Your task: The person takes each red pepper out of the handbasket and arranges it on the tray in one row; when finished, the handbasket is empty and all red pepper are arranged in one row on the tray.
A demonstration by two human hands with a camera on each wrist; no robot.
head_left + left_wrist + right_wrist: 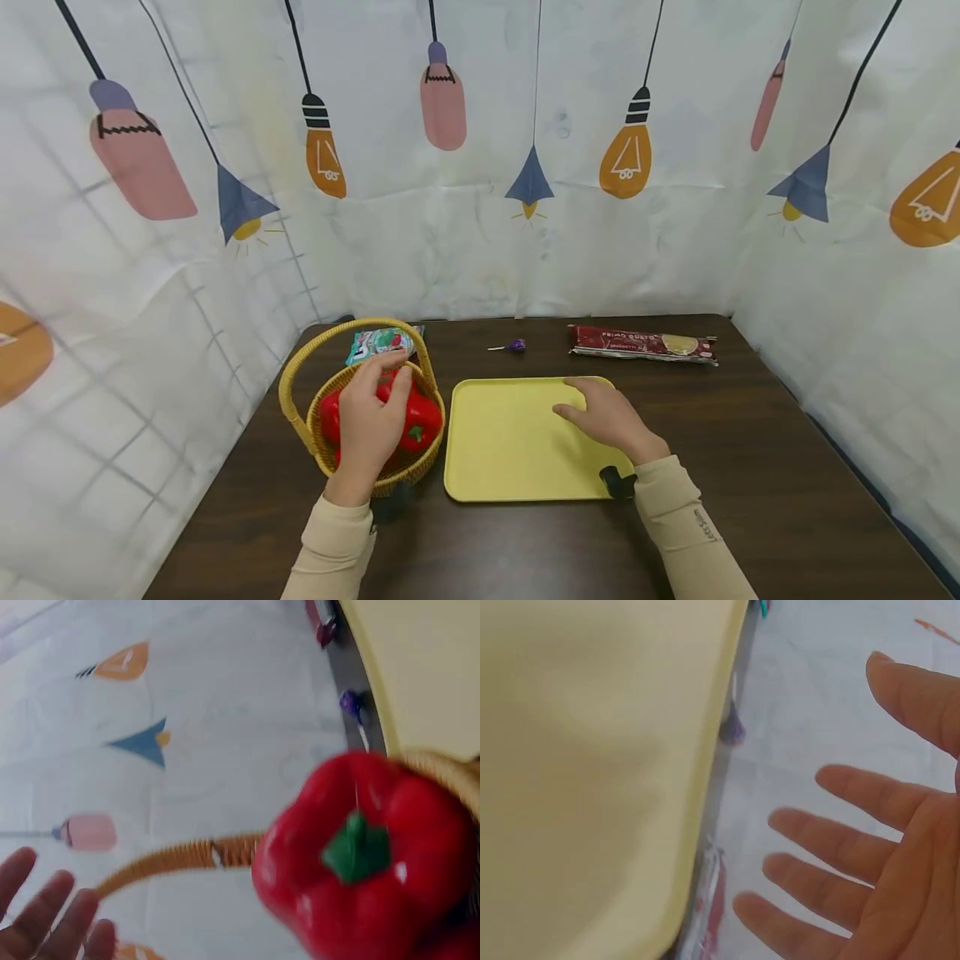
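Observation:
My left hand (370,429) hovers over a yellow wicker basket (429,460) at the left of the table, thumb and fingers spread apart and holding nothing. Inside the basket lie red bell peppers (426,417), partly hidden behind that hand. In the left wrist view, one glossy bell pepper (300,847) with a green stem appears large, and the fingers (71,919) are apart from it. Over the right part of a pale yellow tray (502,442) is my right hand (611,419). Its fingers (832,840) are extended with nothing in them, as the right wrist view shows.
Behind the basket, its tall arched handle (291,387) overlaps a teal snack packet (375,343). A purple-wrapped lollipop (516,345) lies beyond the tray. Farther right is a long dark red packet (637,343). Hanging printed cloth (480,242) borders the dark wooden table (750,467).

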